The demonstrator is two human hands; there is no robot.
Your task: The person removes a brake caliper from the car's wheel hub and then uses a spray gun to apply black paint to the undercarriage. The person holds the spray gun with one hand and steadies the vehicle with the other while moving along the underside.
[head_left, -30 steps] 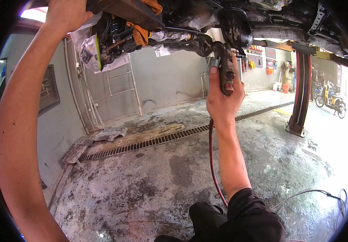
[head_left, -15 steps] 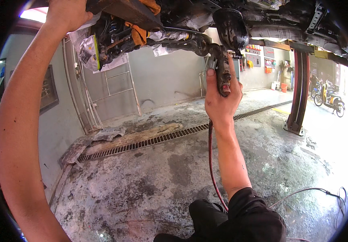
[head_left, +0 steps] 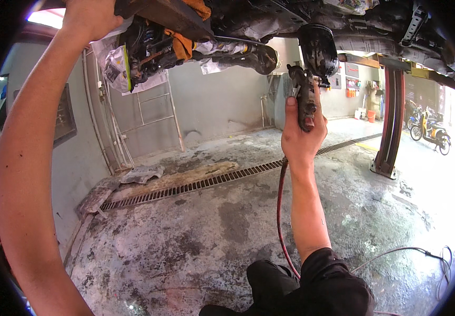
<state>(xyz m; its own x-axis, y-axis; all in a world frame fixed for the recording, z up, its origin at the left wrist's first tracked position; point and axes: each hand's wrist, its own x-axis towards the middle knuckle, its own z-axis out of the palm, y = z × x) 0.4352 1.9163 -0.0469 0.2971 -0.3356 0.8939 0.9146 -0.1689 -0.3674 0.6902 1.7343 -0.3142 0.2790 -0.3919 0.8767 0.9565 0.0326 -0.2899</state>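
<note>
A dark spray gun (head_left: pixel 305 100) is held upright in the right hand (head_left: pixel 305 138), just beneath the underside of a raised vehicle (head_left: pixel 248 23) and well above the stained floor (head_left: pixel 201 237). The grip is wrapped around the handle, the thumb laid along the left side and a finger stretched up the right; the trigger is hidden, so whether it is pressed cannot be told. At the gun's upper end a black cup (head_left: pixel 318 50) is seen, apparently joined to it, and a red hose (head_left: pixel 281 210) is hung in a curve below the hand. The left hand (head_left: pixel 91 20) is raised to a dark beam (head_left: pixel 177 18); its fingers are cut off by the upper edge, so whether anything is grasped cannot be told.

The gun is judged stiff and fairly heavy, probably made top-heavy by the cup if that is filled. Its glossy, smeared surface may be slippery. Some drag is likely added by the flexible hose. The handle is judged the soundest hold, with the cup left untouched.
</note>
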